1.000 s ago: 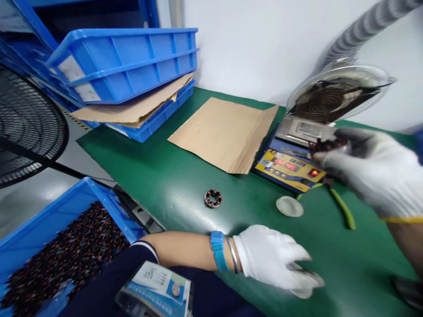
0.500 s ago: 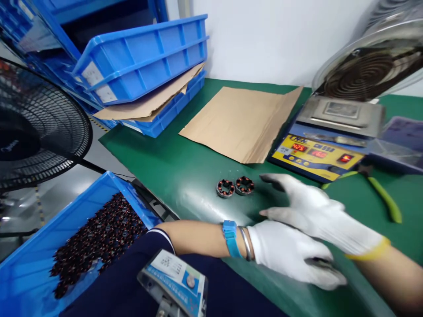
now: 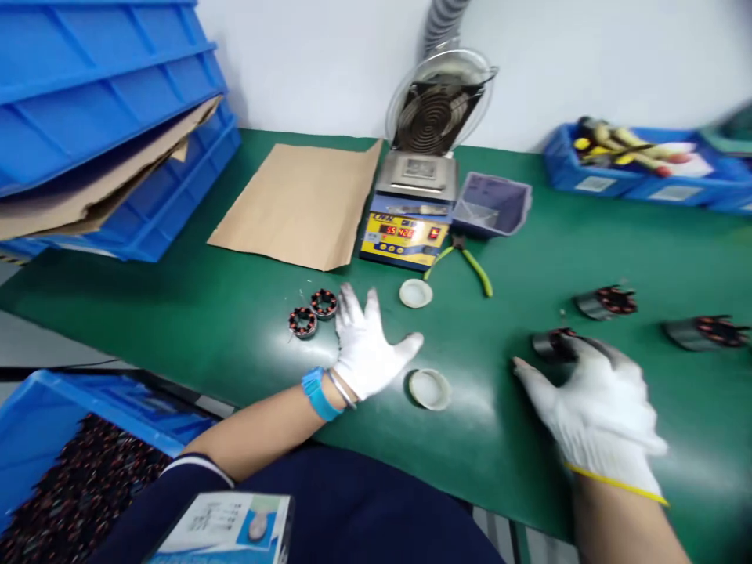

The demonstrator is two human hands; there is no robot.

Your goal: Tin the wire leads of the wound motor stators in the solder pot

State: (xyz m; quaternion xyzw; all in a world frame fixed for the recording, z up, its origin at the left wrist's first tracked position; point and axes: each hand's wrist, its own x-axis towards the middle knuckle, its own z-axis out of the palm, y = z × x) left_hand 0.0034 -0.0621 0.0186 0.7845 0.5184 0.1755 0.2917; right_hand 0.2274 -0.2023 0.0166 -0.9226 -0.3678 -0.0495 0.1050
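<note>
My left hand [image 3: 371, 348], in a white glove, lies with fingers spread on the green table. Its fingertips are beside two small ring-shaped motor stators [image 3: 302, 322] with black and copper windings. At the right, my gloved right hand [image 3: 596, 392] reaches over a short dark metal cylinder with windings [image 3: 551, 345]. Its thumb stands apart from the cylinder, and the other fingers partly cover the wound end. Beyond it lie two similar cylindrical pieces, one nearer [image 3: 605, 302] and one farther right [image 3: 705, 333].
Two shallow white lids [image 3: 416, 293] [image 3: 430, 389] lie between the hands. Behind them are a yellow-fronted soldering unit [image 3: 403, 239], green-handled cutters [image 3: 477, 272], a purple tray [image 3: 517, 207] and cardboard [image 3: 299, 204]. Blue crates [image 3: 111, 110] stand left; a blue bin [image 3: 35, 415] holds many stators.
The view has swung right. My hands, crossed before, are now apart: the left has come over beside the two stators with fingers spread, the right has gone out to the cylinder.
</note>
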